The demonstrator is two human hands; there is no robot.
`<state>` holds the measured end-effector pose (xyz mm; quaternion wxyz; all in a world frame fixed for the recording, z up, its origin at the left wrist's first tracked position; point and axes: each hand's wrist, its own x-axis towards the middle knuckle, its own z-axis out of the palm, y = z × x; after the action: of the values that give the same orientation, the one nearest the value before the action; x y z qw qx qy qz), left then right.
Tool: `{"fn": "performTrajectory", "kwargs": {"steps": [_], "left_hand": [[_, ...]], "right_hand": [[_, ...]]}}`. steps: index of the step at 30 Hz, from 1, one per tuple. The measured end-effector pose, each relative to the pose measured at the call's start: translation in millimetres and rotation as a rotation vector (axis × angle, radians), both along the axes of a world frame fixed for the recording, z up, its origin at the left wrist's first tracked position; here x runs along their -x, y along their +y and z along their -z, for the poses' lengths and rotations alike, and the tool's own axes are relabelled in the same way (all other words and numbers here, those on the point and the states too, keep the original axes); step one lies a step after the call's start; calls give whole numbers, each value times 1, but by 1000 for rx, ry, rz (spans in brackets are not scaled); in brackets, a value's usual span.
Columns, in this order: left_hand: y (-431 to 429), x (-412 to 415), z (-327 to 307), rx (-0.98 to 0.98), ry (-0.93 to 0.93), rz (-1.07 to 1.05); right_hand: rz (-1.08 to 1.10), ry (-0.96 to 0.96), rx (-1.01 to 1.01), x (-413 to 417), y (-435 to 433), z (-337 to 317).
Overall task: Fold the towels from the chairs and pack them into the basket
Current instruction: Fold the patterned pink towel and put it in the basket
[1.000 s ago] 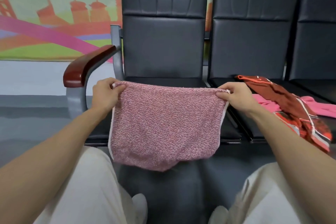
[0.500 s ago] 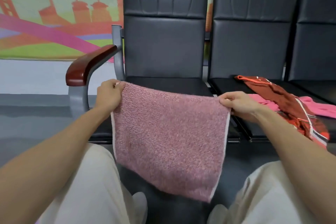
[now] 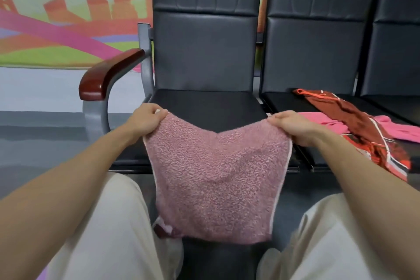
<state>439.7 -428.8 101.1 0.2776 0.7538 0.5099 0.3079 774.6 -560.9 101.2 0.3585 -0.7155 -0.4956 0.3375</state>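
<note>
— Hands first: where are they?
— Left hand (image 3: 147, 118) and right hand (image 3: 292, 128) are apart at mid-frame; I see each pinching a top corner of the rose towel (image 3: 216, 179).
— And it hangs where?
— Between them, top edge sagging, before the chair (image 3: 204, 104) seat. At right, a red towel (image 3: 354, 118) lies over a pink towel (image 3: 318, 119).

Pink terry towel (image 3: 216, 177), perhaps doubled, upright, slack-topped; red patterned towel (image 3: 354, 120) over bright-pink towel (image 3: 318, 119) on the next chair (image 3: 313, 52).

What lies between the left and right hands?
Head view: only the pink towel, its top edge sagging from left hand to right hand.
</note>
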Motion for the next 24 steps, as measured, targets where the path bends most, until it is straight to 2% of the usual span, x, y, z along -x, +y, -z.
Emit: {"fn": "performTrajectory", "kwargs": {"steps": [2,4,6,9,12,15,17,24], "left_hand": [[0,-1,0,-125,53,-108],[1,-1,-3,-223,-2,-168],[3,0,-3,-245,-59,-145],[3,2,1,-179,-61,-76],[5,-2,-5,-263,-206,-182],[6,-3,-8,-286,-284,-280],[7,-2,-7,-312,-276,-314],[3,8,-6,-264,-202,-227]], "right_hand": [[2,-286,55,2,0,4],[84,-400,-162,-1,4,5],[184,-415,-352,-9,8,4],[143,-474,-324,-12,11,8],[277,-437,-448,-17,11,6],[238,-472,-362,-17,14,9],[295,-481,-397,-14,13,7],[348,-469,-332,-14,5,2]]}}
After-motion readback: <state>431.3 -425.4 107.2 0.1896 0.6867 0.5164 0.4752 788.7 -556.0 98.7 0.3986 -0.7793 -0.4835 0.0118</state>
